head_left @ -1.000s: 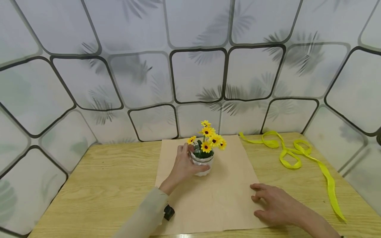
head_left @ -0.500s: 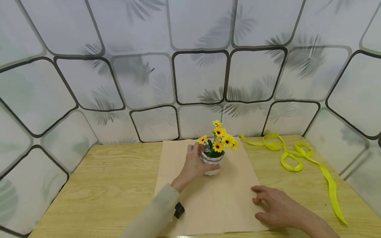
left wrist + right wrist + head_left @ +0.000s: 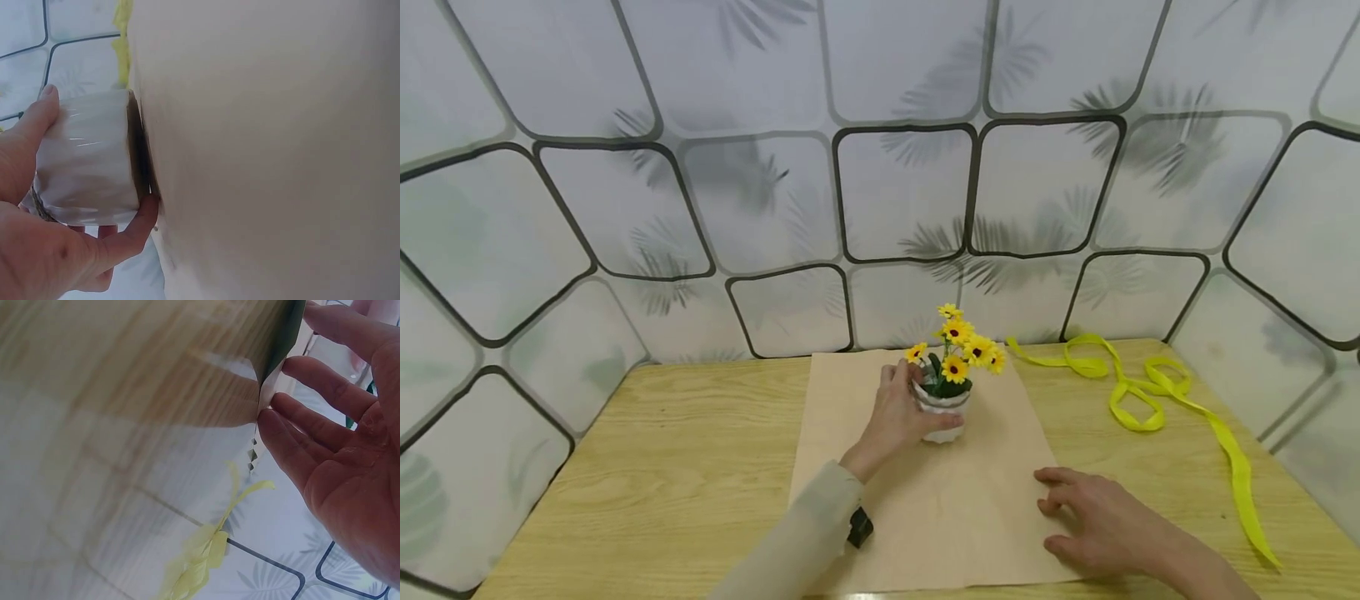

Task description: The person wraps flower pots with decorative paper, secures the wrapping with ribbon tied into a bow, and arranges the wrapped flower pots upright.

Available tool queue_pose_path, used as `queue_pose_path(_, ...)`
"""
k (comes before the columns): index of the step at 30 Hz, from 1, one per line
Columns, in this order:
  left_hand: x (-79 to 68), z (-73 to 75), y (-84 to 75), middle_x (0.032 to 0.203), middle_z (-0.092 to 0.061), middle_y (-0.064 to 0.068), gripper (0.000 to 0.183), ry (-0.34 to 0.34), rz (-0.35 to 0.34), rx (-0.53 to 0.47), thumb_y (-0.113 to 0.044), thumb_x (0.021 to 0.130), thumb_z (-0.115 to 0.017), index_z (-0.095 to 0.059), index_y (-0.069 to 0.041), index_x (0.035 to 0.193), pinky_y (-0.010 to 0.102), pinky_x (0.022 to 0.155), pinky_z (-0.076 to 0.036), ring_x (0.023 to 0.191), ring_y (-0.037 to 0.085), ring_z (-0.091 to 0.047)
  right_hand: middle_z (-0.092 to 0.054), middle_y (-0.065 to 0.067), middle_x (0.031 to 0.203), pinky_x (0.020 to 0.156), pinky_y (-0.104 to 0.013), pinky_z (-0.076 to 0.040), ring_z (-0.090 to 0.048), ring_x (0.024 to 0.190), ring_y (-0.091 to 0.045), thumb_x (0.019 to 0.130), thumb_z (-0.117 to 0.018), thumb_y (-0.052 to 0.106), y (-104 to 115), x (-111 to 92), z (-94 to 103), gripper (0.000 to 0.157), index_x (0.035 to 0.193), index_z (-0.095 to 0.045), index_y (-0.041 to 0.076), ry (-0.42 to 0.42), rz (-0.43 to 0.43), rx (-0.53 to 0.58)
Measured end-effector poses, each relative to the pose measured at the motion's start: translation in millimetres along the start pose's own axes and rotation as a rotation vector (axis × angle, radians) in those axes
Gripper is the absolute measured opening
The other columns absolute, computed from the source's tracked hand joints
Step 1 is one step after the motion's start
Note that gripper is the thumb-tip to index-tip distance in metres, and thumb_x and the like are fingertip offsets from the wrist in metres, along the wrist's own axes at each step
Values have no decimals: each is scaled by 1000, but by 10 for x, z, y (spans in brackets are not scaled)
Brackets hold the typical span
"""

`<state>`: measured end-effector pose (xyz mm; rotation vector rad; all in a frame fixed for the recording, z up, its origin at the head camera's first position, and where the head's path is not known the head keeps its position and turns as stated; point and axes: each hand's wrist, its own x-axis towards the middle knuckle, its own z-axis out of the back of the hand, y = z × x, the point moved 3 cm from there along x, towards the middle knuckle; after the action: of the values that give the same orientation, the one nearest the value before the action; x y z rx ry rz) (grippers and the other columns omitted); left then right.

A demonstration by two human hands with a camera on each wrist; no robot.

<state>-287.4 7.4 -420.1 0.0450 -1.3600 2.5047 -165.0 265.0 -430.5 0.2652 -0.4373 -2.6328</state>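
Note:
My left hand (image 3: 891, 423) grips a small white flowerpot (image 3: 953, 407) from its left side, the thumb across the front. Yellow artificial sunflowers (image 3: 957, 332) with dark centres and green leaves rise from it. In the left wrist view the white pot (image 3: 87, 159) sits between thumb and fingers, its base close to the paper. Under it a sheet of light brown wrapping paper (image 3: 955, 508) lies spread flat. My right hand (image 3: 1097, 521) rests at the sheet's right edge, fingers loosely bent and apart. In the right wrist view its fingertips (image 3: 272, 419) touch the paper's edge, which lifts slightly.
A long yellow ribbon (image 3: 1241, 479) lies in loose loops at the right on the wood-grain table (image 3: 685, 450). A patterned curtain (image 3: 902, 192) closes off the back and sides. A black device (image 3: 860, 527) sits at my left wrist.
My left hand has shifted the flowerpot to the right across the paper, mostly in the first half second. My right hand has stayed at the paper's edge.

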Motion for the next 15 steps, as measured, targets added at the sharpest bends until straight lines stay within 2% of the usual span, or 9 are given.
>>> queue_pose_path(5, -13, 23, 5, 113, -40, 6, 69, 9, 11, 19, -38, 69, -97, -45, -13, 108, 42, 99, -49, 111, 23, -50, -65, -15, 137, 86, -57, -56, -68, 113, -39, 81, -84, 40, 9, -9, 0, 24, 97, -74, 25, -17, 11, -10)
queue_pose_path(15, -39, 39, 21, 115, -43, 7, 70, -18, -7, 27, -37, 68, -97, -47, -13, 109, 44, 101, -49, 111, 24, -51, -65, -16, 136, 88, -59, -55, -67, 114, -40, 80, -84, 38, 28, 4, 6, 22, 94, -74, 25, -6, -1, 2)
